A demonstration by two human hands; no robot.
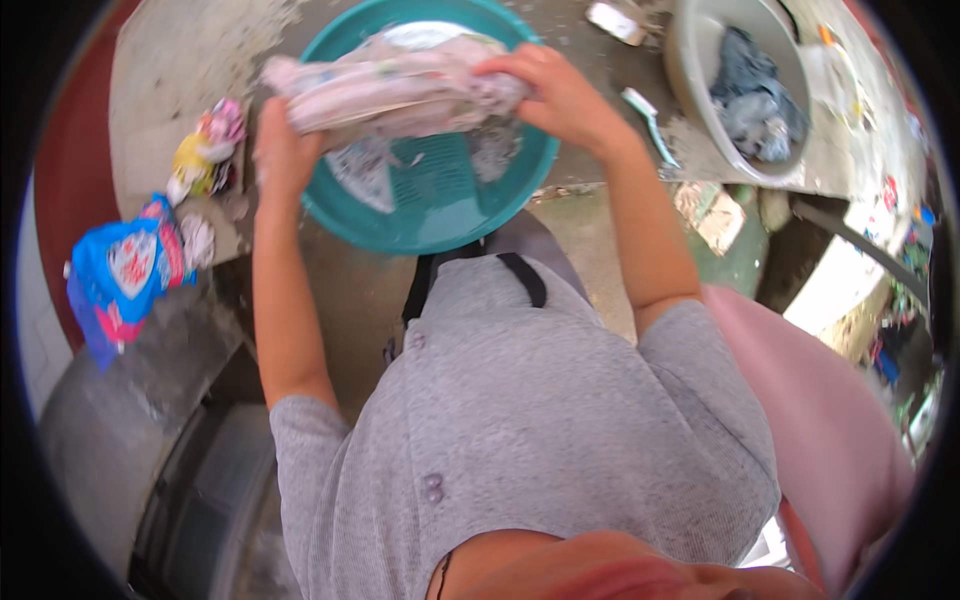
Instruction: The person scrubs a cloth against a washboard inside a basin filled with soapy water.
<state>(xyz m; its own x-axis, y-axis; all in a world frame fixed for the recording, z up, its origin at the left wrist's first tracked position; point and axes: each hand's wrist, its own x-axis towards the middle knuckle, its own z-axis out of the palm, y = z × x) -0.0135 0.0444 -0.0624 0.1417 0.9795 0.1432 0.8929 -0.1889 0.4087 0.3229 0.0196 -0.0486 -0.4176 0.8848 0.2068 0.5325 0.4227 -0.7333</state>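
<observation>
A wet, pale pink patterned cloth (390, 94) is stretched in a loose bundle above a round teal plastic basin (420, 238). My left hand (285, 146) grips its left end, over the basin's left rim. At the other end, my right hand (551, 94) is closed round the cloth near the right rim. Beneath the cloth the basin shows a ribbed washboard section (435, 176) and sudsy water (360, 176) beside it. The cloth hides the upper middle of the basin, and its lower folds are blurred.
Right of the basin lie a scrub brush with a pale blue handle (652, 127) and a white bar-like object (615, 22). A grey tub (686, 90) holds dark wet cloth (754, 94). At left are a blue detergent bag (124, 262) and small crumpled wrappers or cloths (199, 161).
</observation>
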